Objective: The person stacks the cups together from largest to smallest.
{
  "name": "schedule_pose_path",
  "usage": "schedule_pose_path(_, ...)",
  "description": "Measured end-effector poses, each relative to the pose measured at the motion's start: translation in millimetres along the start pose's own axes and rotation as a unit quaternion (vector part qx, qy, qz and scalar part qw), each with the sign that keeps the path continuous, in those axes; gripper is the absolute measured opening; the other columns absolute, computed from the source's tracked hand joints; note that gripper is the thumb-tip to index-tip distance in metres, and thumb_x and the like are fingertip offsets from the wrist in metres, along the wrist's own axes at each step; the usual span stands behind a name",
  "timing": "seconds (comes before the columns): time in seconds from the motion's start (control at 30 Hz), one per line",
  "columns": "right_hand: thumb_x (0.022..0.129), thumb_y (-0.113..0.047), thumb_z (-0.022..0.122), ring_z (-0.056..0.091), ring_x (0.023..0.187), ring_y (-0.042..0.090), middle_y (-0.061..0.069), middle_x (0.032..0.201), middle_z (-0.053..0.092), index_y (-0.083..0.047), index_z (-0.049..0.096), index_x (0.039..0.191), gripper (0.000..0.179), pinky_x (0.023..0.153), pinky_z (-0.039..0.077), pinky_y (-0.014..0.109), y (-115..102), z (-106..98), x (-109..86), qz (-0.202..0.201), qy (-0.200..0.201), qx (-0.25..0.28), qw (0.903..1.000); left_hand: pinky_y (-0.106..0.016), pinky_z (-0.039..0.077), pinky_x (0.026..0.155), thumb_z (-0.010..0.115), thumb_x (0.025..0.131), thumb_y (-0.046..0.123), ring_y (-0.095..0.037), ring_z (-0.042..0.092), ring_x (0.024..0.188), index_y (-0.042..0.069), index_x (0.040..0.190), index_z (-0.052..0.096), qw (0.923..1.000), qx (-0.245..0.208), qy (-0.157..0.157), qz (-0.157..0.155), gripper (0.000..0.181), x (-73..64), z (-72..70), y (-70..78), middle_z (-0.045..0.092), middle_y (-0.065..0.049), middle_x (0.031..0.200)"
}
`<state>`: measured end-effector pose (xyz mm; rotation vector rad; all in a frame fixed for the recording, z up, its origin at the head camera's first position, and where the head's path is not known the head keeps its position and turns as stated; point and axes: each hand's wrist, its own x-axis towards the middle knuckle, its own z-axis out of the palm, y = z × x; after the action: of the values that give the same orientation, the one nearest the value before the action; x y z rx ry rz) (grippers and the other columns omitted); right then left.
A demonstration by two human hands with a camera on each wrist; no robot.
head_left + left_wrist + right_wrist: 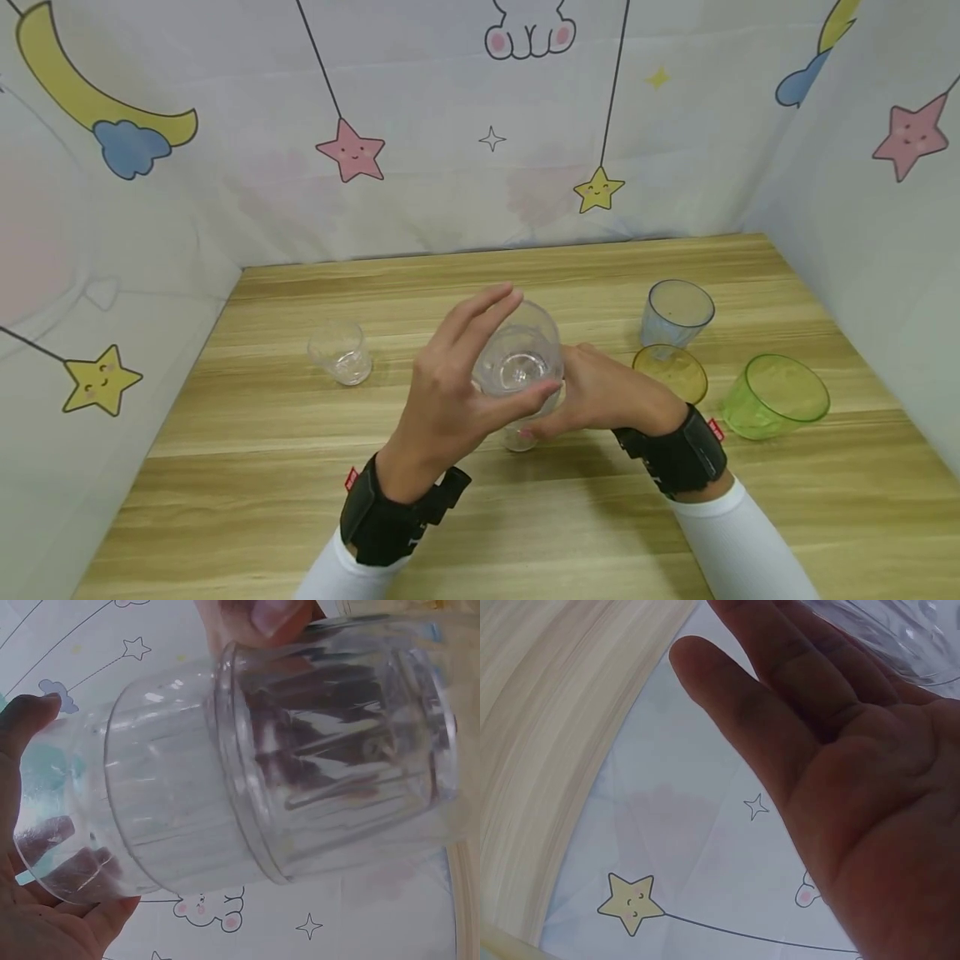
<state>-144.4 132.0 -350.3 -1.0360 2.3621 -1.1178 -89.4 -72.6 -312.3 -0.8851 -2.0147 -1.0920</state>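
Note:
Clear ribbed cups stand nested in an upright stack above the middle of the table. My left hand holds the upper clear cup, thumb at the near side and fingers spread round the far side. Lower down, my right hand grips the lower clear cup between its thumb in front and fingers behind. From the left wrist view, the upper cup sits partly inside the lower cup. In the right wrist view the right hand shows its palm and little finger, a piece of clear cup beyond.
Another clear cup tilts at the left of the wooden table. To the right stand a blue cup, an amber cup partly behind the right wrist, and a green cup. Patterned cloth walls enclose the table.

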Motion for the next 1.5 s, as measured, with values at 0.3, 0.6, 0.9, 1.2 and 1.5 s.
schedule_pose_path(0.3,0.070,-0.042,0.092,0.064,0.100,0.007,-0.013,0.117,0.065,-0.024,0.055,0.132,0.074,0.084,0.055,0.033,1,1,1.2,-0.011,-0.002,0.008,0.9999,-0.037,0.047,0.104,0.094,0.069,0.024,-0.026,0.054,0.129,0.001,0.141,0.054,0.9999,-0.001,-0.014,-0.009,0.085,-1.9,5.1,-2.2,0.055,-0.016,0.141)
schedule_pose_path(0.6,0.069,-0.037,0.093,0.064,0.101,0.008,-0.013,0.118,0.065,-0.025,0.057,0.131,0.073,0.085,0.055,0.034,0,1,0.2,-0.010,0.001,0.013,0.9999,-0.041,0.044,0.106,0.093,0.070,0.028,-0.025,0.051,0.132,0.004,0.146,0.050,0.9993,-0.014,-0.010,-0.033,0.091,-3.7,10.9,-5.3,0.052,-0.013,0.144)
schedule_pose_path(0.9,0.070,-0.037,0.093,0.064,0.102,0.008,-0.012,0.119,0.066,-0.025,0.058,0.132,0.073,0.086,0.054,0.035,1,1,0.2,-0.005,-0.001,0.017,0.9998,-0.042,0.046,0.103,0.093,0.070,0.032,-0.024,0.056,0.124,0.006,0.149,0.046,0.9985,-0.019,-0.006,-0.051,0.096,-6.8,14.2,-7.6,0.054,-0.011,0.141)
schedule_pose_path(1.2,0.069,-0.039,0.093,0.064,0.100,0.008,-0.012,0.118,0.066,-0.025,0.058,0.131,0.073,0.085,0.055,0.035,-1,0,0.1,-0.001,-0.002,0.021,0.9998,-0.042,0.047,0.103,0.091,0.075,0.035,-0.028,0.058,0.125,0.004,0.156,0.031,0.9952,-0.072,0.027,-0.061,0.106,-15.7,22.1,-11.2,0.054,-0.014,0.141)
schedule_pose_path(1.5,0.068,-0.038,0.093,0.063,0.100,0.008,-0.015,0.117,0.065,-0.026,0.057,0.129,0.071,0.085,0.054,0.033,-1,2,0.5,0.000,0.005,-0.007,1.0000,-0.044,0.047,0.103,0.095,0.068,0.018,-0.029,0.057,0.125,0.012,0.158,0.026,0.9824,-0.147,0.053,-0.103,0.113,-26.5,32.1,-17.2,0.058,-0.011,0.136)
